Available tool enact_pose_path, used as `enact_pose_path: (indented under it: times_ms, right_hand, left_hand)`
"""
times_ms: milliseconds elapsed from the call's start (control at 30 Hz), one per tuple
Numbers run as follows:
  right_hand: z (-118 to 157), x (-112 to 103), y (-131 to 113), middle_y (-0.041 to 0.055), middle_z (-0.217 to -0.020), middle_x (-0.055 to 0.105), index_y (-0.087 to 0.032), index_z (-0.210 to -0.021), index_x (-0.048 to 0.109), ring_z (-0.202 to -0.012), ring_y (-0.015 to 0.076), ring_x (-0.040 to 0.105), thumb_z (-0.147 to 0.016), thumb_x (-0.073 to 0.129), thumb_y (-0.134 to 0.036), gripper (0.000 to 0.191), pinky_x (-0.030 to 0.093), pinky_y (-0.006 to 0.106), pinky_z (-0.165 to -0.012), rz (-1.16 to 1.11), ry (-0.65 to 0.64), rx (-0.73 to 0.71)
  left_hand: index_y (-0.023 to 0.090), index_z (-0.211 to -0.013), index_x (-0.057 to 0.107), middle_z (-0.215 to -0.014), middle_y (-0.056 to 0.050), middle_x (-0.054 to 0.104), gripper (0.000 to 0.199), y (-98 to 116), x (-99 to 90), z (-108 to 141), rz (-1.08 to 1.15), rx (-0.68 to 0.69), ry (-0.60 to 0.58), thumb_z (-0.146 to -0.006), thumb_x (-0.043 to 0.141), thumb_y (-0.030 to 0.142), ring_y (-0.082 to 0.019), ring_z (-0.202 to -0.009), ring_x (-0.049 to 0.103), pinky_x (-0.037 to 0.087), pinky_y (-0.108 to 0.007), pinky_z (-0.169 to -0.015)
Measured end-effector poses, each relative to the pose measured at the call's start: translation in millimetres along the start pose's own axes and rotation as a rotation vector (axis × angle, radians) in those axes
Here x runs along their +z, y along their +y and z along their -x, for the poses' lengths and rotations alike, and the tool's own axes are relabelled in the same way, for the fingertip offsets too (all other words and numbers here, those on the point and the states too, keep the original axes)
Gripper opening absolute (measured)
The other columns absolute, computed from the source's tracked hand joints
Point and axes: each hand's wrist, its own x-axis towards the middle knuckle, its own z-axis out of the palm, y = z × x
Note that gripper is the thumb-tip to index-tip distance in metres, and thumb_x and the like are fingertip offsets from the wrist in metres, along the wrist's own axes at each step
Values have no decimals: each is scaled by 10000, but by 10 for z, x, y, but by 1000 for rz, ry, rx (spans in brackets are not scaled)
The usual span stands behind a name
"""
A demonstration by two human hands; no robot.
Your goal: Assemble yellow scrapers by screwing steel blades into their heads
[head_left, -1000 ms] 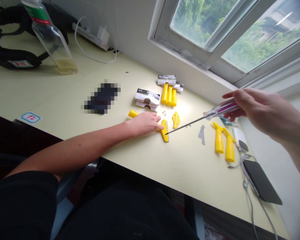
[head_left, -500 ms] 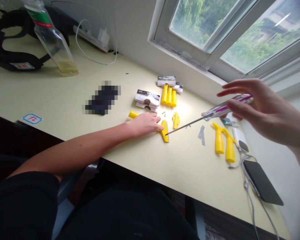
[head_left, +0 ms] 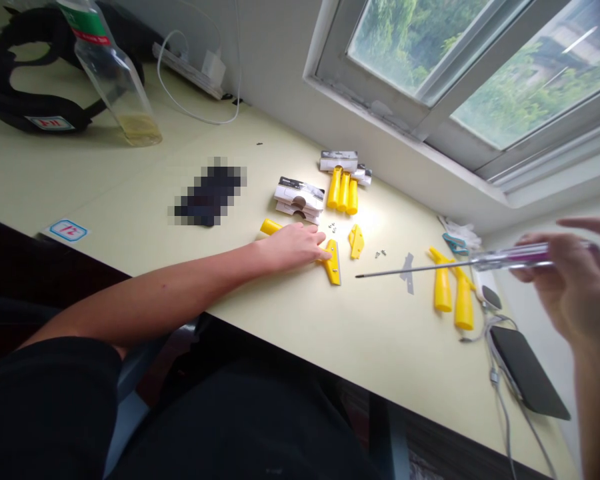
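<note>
Left hand has its grip closed on 1 yellow scraper; right hand grips a screwdriver, tip apart — red-charactered tag and bottle label too blurred to read.

A pale yellow-green desk stretches from left to right, its far edge running along a white wall. At the far right, a window looks onto green foliage, with white streaks across its right pane. Bright light pools on the desktop below the window, while the space under the near edge is dark.
</note>
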Motion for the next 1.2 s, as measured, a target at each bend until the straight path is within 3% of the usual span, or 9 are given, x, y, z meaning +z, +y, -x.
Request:
enact_pose_path:
  times_ms: [167,300,433,533,633,800,900,1067,1200]
  right_hand:
    - [357,309,482,11,-691,646,-239,-871,564,-475,145,525,-685,788,-498,390,410,295,-427,-226,-214,452]
    - [535,591,822,-4,-675,614,-196,-862,550,-436,108,500,-677,752,-589,479,386,257,-411,-215,-218,467]
    - [638,736,917,22,-712,628,-189,-992,616,-506,168,595,-728,687,-579,477,467,320,-500,92,-252,439]
    - [694,780,856,79,-864,680,-191,-978,662,-583,176,610,-786,630,-507,372,500,385,-654,358,-187,227]
    - [744,863,687,99,-969,684,-184,-915,662,-603,147,578,-831,590,-473,310,491,373,-686,328,-125,64]
    - [753,1157,256,87,-1009,688,-205,-1107,587,-468,76,509,-872,560,-519,394,396,257,-445,-292,-495,307]
    - [730,1299,72,58,-941,682,-237,-1226,528,-447,65,501,-856,601,-494,456,338,219,-398,-470,-700,420]
    - [765,1374,13,-89,-506,447,-246,-1305,472,-398,60,370,-857,628,-458,520,234,175,-386,-609,-808,529]
    - [795,1405,50,-98,-549,445,-252,-1306,455,-422,49,346,-809,696,-389,569,245,168,-393,-706,-825,527]
  left_hand:
    - [302,-1210,649,-956,-76,594,325,12,-9,-12,-25,-22,-35,-962,475,186,-189,-846,518,300,-297,-623]
    - [303,-1243,624,-938,-65,588,340,7,4,-17,-46,-12,-4,-958,482,183,-184,-830,521,307,-297,-614]
    - [304,-1270,609,-978,-65,595,369,-5,-8,-21,-66,-10,12,-950,491,163,-180,-847,519,341,-292,-641]
    - [314,-1310,592,-1016,-71,602,416,-18,-23,-25,-83,-13,13,-949,477,142,-178,-861,521,368,-289,-673]
    - [314,-1328,586,-1025,-74,603,461,-24,-25,-26,-96,-5,43,-942,452,101,-184,-890,527,389,-287,-690]
    - [301,-1342,574,-1038,-73,601,493,-6,-29,-25,-110,29,119,-926,443,71,-189,-910,526,425,-288,-717]
    - [301,-1354,559,-1023,-69,595,497,8,-42,-25,-124,40,138,-929,441,71,-186,-903,523,434,-282,-718]
    - [300,-1350,563,-1018,-63,592,482,22,-45,-28,-140,36,133,-933,458,82,-184,-889,520,439,-287,-717]
    - [309,-1338,571,-1031,-61,591,471,24,-22,-35,-150,30,120,-932,473,92,-190,-899,521,435,-292,-713]
